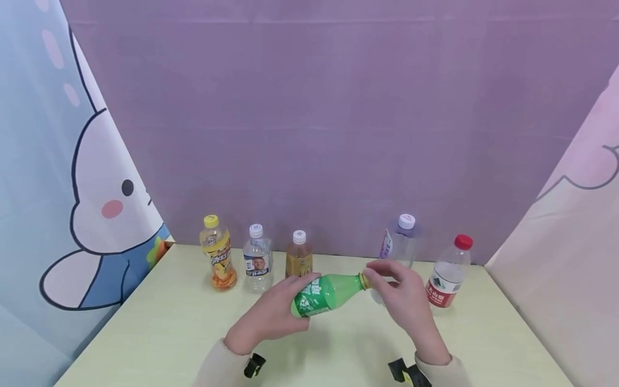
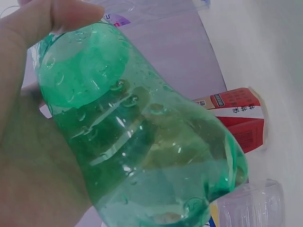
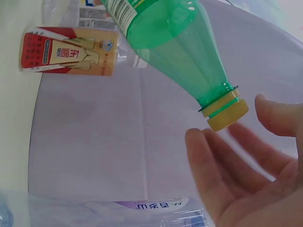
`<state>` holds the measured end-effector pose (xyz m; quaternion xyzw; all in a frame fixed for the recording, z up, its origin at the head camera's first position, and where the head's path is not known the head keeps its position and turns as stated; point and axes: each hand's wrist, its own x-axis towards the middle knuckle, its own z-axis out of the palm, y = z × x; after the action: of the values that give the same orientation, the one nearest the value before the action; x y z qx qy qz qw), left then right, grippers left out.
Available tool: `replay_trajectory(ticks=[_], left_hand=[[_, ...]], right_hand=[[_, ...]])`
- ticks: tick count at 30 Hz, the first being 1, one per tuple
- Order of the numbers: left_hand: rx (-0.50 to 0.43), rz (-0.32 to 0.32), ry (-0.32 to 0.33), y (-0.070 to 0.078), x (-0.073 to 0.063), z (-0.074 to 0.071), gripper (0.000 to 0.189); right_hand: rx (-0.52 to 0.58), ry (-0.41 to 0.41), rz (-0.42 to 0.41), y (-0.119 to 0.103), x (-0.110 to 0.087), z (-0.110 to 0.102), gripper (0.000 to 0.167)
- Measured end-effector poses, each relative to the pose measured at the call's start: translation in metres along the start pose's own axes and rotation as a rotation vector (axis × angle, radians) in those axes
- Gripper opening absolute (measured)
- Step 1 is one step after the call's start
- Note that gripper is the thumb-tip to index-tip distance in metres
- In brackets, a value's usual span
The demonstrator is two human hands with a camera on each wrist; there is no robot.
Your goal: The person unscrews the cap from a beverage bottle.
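A green plastic bottle [image 1: 333,290] lies tilted in the air above the table, its neck toward the right. My left hand [image 1: 273,313] grips its body, thumb on the upper side. In the left wrist view, clear liquid and bubbles show inside the bottle [image 2: 137,142]. On the neck sits a gold-yellow cap [image 3: 228,113], with a strip of green between it and the ring below. My right hand [image 1: 403,298] is at the cap. In the right wrist view, the right hand's fingers [image 3: 201,161] and thumb spread around the cap's end, apart from it.
Along the table's back stand a yellow-capped bottle [image 1: 220,258], a clear white-capped bottle [image 1: 258,258], an amber drink bottle [image 1: 300,258], a large clear bottle [image 1: 401,242] and a red-capped water bottle [image 1: 447,277]. A purple cloth [image 1: 338,118] hangs behind the pale table [image 1: 159,333].
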<state>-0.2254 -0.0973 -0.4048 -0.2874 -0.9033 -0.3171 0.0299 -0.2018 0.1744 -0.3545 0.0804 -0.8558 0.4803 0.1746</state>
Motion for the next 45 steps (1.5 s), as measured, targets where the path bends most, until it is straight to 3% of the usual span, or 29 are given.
replay_trajectory(ticks=[7,13,20,24,28,31,35,45], left_hand=[[0.037,0.007,0.010,-0.0011,-0.0005,0.0008,0.091],[0.043,0.003,0.002,-0.0011,0.0003,0.0003,0.090],[0.036,0.014,0.005,-0.0007,-0.0003,-0.0023,0.091],[0.036,0.022,0.014,-0.0001,-0.0006,-0.0025,0.091],[0.042,0.030,0.021,0.0006,-0.0001,-0.0019,0.091],[0.055,0.029,0.023,0.0012,0.0000,-0.0014,0.092],[0.076,0.041,0.027,0.0020,-0.0003,-0.0005,0.091],[0.087,0.017,0.012,0.0038,-0.0001,-0.0016,0.091]], right_hand=[[0.072,-0.075,0.059,0.0004,0.0009,-0.0011,0.018],[0.071,-0.111,0.007,0.0024,0.0009,-0.0042,0.020],[0.152,-0.130,-0.094,0.0030,0.0011,-0.0058,0.024],[0.141,-0.092,-0.047,0.0030,0.0008,-0.0064,0.023],[0.049,-0.044,0.030,0.0037,0.0016,-0.0066,0.032],[0.018,-0.058,0.074,0.0043,0.0027,-0.0058,0.034],[0.073,-0.102,0.105,0.0047,0.0028,-0.0046,0.031],[0.106,-0.158,0.005,0.0036,0.0014,-0.0074,0.026]])
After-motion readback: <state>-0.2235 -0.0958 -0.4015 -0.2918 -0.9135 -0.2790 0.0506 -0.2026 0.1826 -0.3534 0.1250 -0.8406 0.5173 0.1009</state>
